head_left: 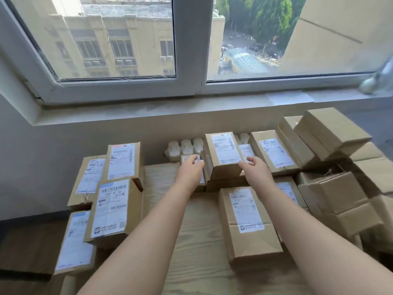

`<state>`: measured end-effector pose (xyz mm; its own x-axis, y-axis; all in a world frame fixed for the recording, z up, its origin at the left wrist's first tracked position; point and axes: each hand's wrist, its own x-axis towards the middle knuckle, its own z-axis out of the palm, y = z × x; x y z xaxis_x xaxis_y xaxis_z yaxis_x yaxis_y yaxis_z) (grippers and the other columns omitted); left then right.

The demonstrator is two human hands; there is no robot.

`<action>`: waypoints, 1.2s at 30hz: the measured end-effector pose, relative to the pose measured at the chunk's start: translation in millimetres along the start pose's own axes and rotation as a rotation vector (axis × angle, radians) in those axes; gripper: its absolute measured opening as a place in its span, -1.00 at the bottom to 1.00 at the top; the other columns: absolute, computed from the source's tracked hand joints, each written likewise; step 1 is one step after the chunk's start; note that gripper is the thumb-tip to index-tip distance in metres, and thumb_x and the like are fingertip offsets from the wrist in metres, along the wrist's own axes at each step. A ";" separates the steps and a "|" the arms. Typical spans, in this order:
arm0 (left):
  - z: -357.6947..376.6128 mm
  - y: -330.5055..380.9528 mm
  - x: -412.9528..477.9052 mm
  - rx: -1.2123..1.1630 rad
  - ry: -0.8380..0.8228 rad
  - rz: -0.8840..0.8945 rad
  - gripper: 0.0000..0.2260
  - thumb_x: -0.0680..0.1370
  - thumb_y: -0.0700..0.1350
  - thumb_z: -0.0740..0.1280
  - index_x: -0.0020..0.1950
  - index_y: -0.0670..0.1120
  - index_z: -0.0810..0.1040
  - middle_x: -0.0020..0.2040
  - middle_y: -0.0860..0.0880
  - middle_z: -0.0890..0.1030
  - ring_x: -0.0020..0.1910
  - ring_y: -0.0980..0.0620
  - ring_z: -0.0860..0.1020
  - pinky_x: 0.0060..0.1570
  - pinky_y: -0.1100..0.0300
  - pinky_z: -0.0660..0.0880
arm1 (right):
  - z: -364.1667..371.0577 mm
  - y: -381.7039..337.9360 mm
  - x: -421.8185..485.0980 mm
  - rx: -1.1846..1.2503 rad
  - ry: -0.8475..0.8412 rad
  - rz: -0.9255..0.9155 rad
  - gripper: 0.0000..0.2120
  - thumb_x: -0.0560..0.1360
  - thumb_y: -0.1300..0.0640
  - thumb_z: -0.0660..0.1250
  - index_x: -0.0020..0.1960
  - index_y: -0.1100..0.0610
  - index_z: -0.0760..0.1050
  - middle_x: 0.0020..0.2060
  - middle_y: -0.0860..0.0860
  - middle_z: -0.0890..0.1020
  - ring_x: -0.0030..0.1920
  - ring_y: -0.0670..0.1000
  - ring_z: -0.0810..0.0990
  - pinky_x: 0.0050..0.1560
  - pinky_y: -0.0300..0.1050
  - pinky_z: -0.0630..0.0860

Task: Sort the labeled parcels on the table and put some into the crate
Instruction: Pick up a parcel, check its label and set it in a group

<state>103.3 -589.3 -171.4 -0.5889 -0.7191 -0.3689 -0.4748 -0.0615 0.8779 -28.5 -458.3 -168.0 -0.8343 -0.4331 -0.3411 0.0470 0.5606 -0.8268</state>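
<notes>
- Centrally, in the frame's upper middle, a labelled parcel [224,154] is lying on stacked boxes.
- Left hand [191,166] is reaching at its left edge, fingers loosely curled.
- Right hand [253,166] is curling at its lower right corner; grip unclear for both.

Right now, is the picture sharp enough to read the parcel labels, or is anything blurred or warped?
Head view: even daylight from the window, no glare on labels; print on the central parcel is too blurred to read; the wide lens bows the window sill; the pale object at the sill's far right is smeared.
</notes>
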 end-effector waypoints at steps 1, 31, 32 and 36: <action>13.2 2.2 11.4 0.012 -0.004 -0.029 -0.58 0.70 -0.06 0.16 0.58 -0.04 0.33 0.54 -0.05 0.39 0.50 -0.07 0.36 0.44 0.08 0.29 | -6.5 1.4 16.0 -0.029 -0.019 0.006 -0.50 0.66 0.00 0.25 0.56 0.10 0.29 0.43 0.01 0.46 0.29 0.07 0.50 0.26 -0.02 0.41; 52.5 24.6 -26.8 -0.676 0.147 -0.135 -0.14 0.22 0.29 0.56 0.43 -0.04 0.45 0.15 -0.06 0.72 0.02 0.00 0.71 -0.19 0.17 0.58 | -52.1 -6.9 10.2 0.196 -0.502 -0.085 -0.75 0.59 0.01 0.37 0.22 0.05 0.48 0.13 0.05 0.66 0.18 0.06 0.62 0.29 0.15 0.51; 46.9 26.4 -34.4 -0.646 0.150 -0.112 -0.19 0.30 0.26 0.57 0.44 -0.05 0.43 0.13 -0.05 0.72 0.03 0.00 0.71 -0.12 0.14 0.58 | -52.9 -7.7 0.8 0.208 -0.518 -0.104 -0.77 0.58 0.03 0.39 0.21 0.05 0.48 0.11 0.05 0.67 0.18 0.07 0.63 0.31 0.17 0.50; 16.9 25.0 -73.4 -0.594 0.080 -0.028 -0.40 0.45 0.08 0.54 0.43 -0.04 0.46 0.13 -0.06 0.72 0.04 0.00 0.71 0.02 0.07 0.63 | -50.6 -13.2 -40.4 0.253 -0.536 -0.153 -0.62 0.54 -0.11 0.42 0.27 0.02 0.46 0.15 0.03 0.67 0.17 0.03 0.65 0.28 0.13 0.53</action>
<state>123.6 -526.4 -127.5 -0.5196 -0.7599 -0.3906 -0.0291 -0.4411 0.8970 -23.2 -412.5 -120.7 -0.4525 -0.8270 -0.3336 0.1327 0.3075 -0.9423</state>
